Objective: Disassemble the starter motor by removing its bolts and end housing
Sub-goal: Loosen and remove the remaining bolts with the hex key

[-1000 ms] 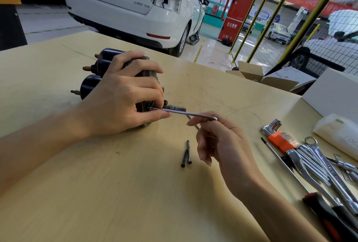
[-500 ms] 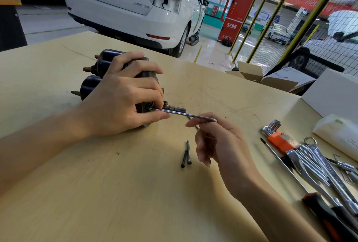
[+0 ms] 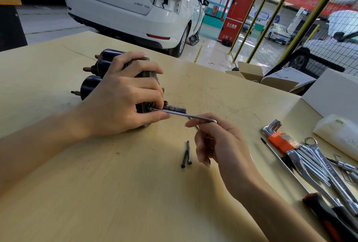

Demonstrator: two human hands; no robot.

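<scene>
My left hand (image 3: 118,104) has its grip wrapped over the starter motor (image 3: 108,71), which lies on its side on the surface (image 3: 116,193), with my thumb steadying the shaft of the hex key (image 3: 184,114) near its tip. My right hand (image 3: 219,144) pinches the bent end of that key between thumb and forefinger, the other fingers loosely curled. The tip sits at a bolt head on the end housing (image 3: 147,106), though my thumb hides how far that bolt is out. Two long bolts (image 3: 187,154) already lie loose on the surface just beside my right hand, so I judge the bolt work partly done; the housing remains on. The hex key set (image 3: 279,137) and spanners (image 3: 317,166) wait to the right.
</scene>
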